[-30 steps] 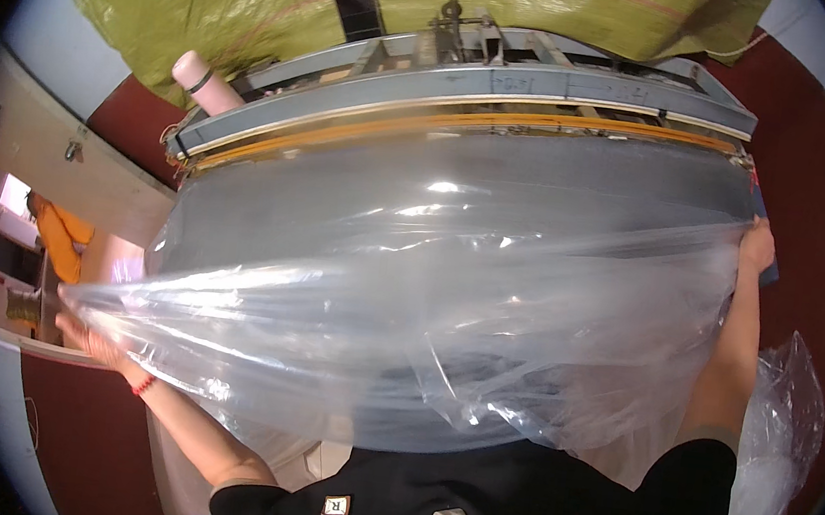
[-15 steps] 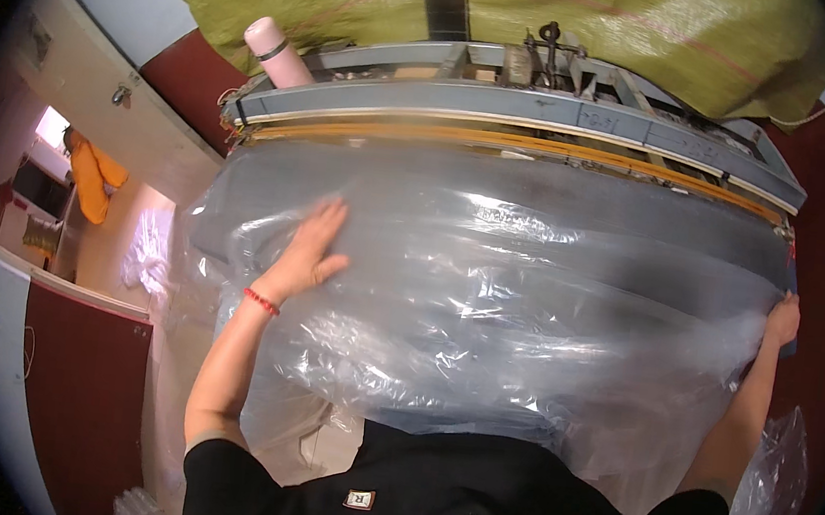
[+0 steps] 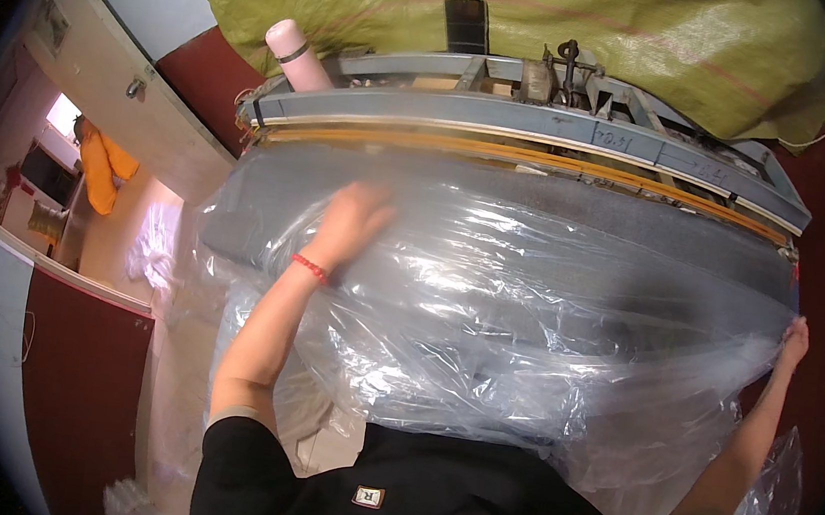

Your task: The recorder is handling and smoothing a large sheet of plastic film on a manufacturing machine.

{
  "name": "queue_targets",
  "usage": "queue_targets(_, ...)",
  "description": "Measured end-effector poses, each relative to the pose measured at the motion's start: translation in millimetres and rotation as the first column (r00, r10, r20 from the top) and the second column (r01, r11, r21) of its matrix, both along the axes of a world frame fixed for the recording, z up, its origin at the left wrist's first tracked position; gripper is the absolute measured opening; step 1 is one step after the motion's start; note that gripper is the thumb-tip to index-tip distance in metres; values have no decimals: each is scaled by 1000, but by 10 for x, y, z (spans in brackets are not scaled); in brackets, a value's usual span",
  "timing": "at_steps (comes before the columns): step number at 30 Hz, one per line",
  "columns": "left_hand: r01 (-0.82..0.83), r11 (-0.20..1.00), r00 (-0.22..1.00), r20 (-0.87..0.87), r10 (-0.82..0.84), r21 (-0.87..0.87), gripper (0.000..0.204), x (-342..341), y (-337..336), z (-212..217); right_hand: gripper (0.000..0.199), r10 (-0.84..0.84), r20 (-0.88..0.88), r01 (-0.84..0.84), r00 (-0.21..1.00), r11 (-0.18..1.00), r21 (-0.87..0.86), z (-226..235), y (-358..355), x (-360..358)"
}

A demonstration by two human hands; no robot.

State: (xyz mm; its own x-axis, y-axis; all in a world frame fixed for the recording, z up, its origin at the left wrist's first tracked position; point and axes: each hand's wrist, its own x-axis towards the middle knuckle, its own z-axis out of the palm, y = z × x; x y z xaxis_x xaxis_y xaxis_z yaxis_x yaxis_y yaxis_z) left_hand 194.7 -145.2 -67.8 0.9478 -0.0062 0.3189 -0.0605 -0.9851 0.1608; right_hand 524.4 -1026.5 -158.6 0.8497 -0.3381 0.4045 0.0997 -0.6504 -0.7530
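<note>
A wide sheet of clear plastic film [image 3: 488,306] lies over a dark grey surface [image 3: 618,214] in front of me, creased and shiny. My left hand [image 3: 354,219], with a red bead bracelet [image 3: 310,268] at the wrist, is on the film left of the middle. Its fingers are stretched out and somewhat blurred, with nothing held in them. At the far right edge my right hand [image 3: 795,340] is closed on the film's edge, and creases run toward it. The fingertips there are partly hidden.
Behind the film runs a grey metal frame [image 3: 428,106] with orange strips [image 3: 504,153] along it. A pink bottle [image 3: 298,54] and a dark phone [image 3: 467,26] are at the back, before a green woven sheet [image 3: 599,16]. An opened door [image 3: 148,99] stands at left.
My left hand has moved right and slightly away over the film. My right hand has shifted a little right and nearer, drawing the film tauter on that side.
</note>
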Motion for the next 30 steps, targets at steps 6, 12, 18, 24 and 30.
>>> queue_targets(6,-186,932,931,246,268,-312,24,218,-101,16,34,154,69,-159,986,719,677,863,217,-737)
queue_targets(12,-227,965,929,267,255,-133,10,314,89,-144,35,83,126,-144,989,763,631,1019,113,-815)
queue_targets(18,-65,459,802,227,553,-886,20,380,55,101,33,-82,-7,76,997,881,467,1099,1043,-152)
queue_targets(24,-246,595,576,378,725,-765,17,463,1083,-439,25,-36,291,42,956,999,-14,297,2229,556)
queue_targets(30,-78,479,644,323,693,-874,17,667,1353,-515,24,-28,231,-31,973,969,246,432,2666,655)
